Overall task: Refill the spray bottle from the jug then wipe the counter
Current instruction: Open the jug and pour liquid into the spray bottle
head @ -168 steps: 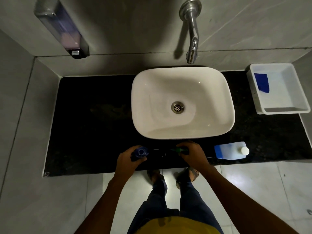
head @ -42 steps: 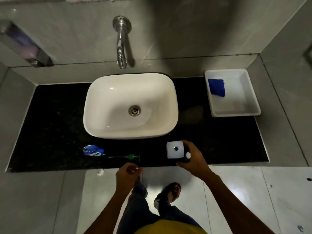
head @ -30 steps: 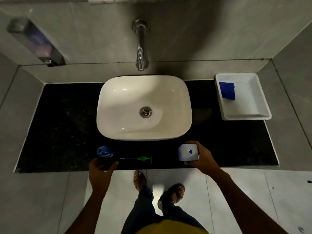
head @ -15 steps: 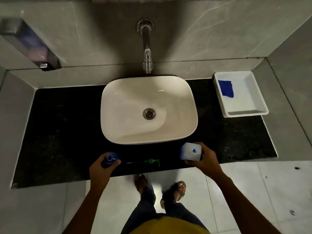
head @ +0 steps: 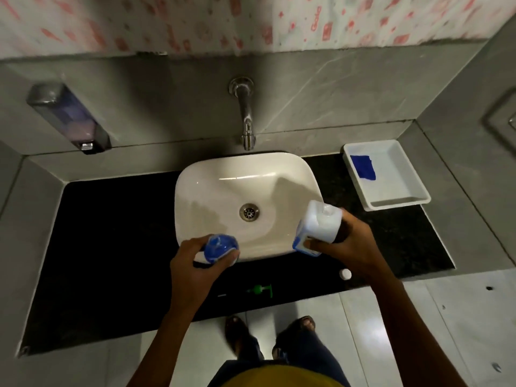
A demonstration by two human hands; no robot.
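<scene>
My left hand point(head: 192, 263) grips the blue spray bottle point(head: 219, 248), its top off, raised over the front rim of the white basin point(head: 245, 191). In my right hand point(head: 349, 247) is the white jug point(head: 318, 224) with its blue label, uncapped, held up over the basin's right front corner. The two containers are apart. The green spray head point(head: 261, 289) with its dip tube lies on the black counter point(head: 111, 247) near the front edge. A small white cap point(head: 345, 274) lies on the counter by my right wrist. A blue cloth point(head: 363, 171) rests in the white tray point(head: 410, 199).
A chrome tap point(head: 247, 121) juts from the grey wall above the basin. A soap dispenser point(head: 68, 118) hangs on the wall at the left. The tray stands at the counter's back right corner. My feet are on the tiled floor below the counter edge.
Both hands have lifted the bottle and the jug off the counter and up over the basin's front. The jug's cap is off and now lies on the counter.
</scene>
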